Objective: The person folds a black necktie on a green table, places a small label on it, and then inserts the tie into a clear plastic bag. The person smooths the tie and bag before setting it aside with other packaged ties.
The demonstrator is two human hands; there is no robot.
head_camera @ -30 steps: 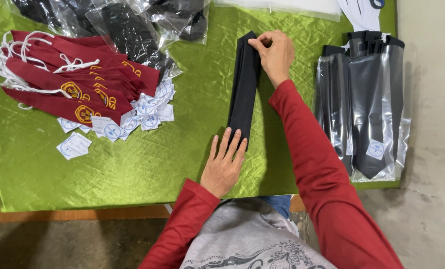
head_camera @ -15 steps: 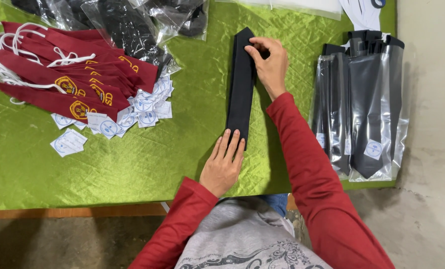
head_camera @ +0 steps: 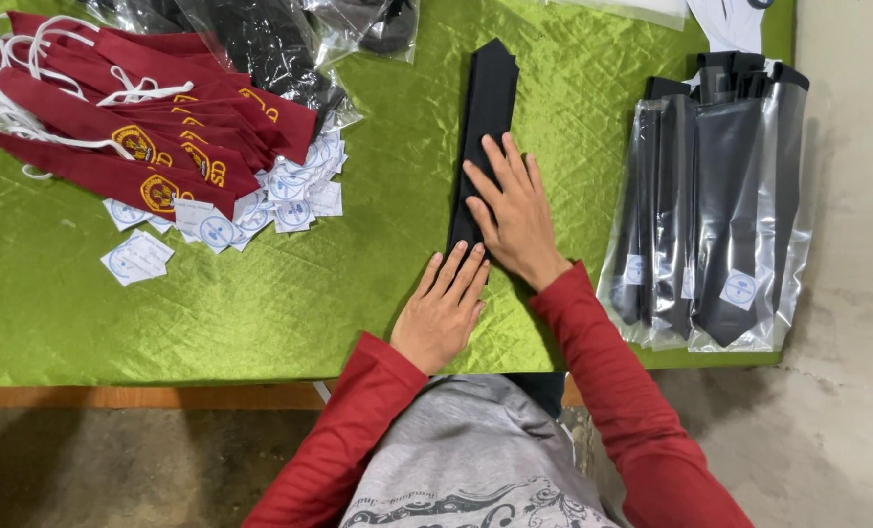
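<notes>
A black tie (head_camera: 485,127) lay lengthwise near the middle of the table (head_camera: 378,264), its pointed end toward the far edge and its other end toward the near edge. The right hand (head_camera: 514,215) rested flat on the tie's lower half, fingers spread and released, grasping nothing. The left hand (head_camera: 446,308) lay flat just beside it at the tie's near end, fingers straight and together, pressing down rather than gripping. Toward the far left corner sat a heap of maroon ties (head_camera: 133,127) with white cords, and small white labels (head_camera: 260,200) were scattered beside it. By the right edge lay black ties in clear bags (head_camera: 720,205).
</notes>
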